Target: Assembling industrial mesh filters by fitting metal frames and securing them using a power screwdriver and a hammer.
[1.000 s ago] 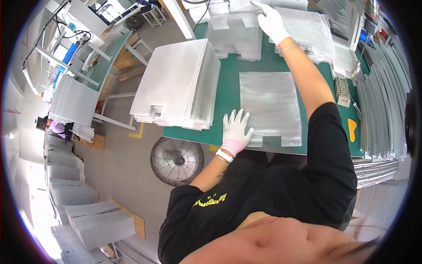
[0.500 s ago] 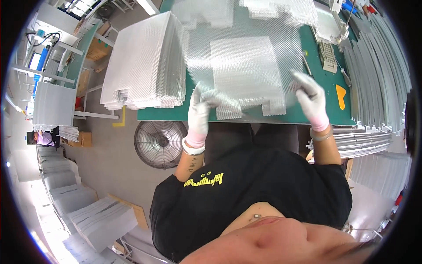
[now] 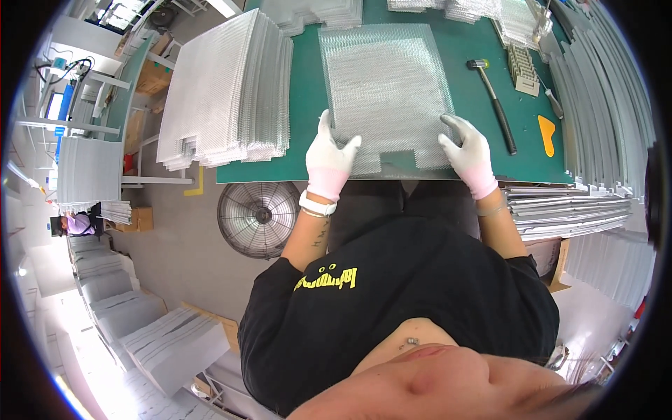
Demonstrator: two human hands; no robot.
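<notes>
A silver expanded-metal mesh sheet [image 3: 388, 91] with a notch cut in its near edge lies on the green tabletop [image 3: 297, 126], perhaps over others. At its left edge is my left hand [image 3: 330, 162], in a white glove with a pink cuff, thumb and fingers apart. My right hand [image 3: 469, 157], gloved the same way, is by the right edge with thumb and fingers spread. Both hands touch or nearly touch the sheet's sides; neither grips it.
Left of the sheet stands a tall stack of mesh sheets [image 3: 210, 91]. To the right lie a mallet [image 3: 498, 112], an orange flat tool [image 3: 547, 135], a screwdriver [image 3: 554, 103] and a slotted beige block [image 3: 521, 70]. Long metal strips [image 3: 602, 105] line the right side. A floor fan [image 3: 259, 217] is below the table.
The mesh sheet, blurred in motion above the table before, now lies flat between my hands. The hands have come closer together, and the mallet is now uncovered.
</notes>
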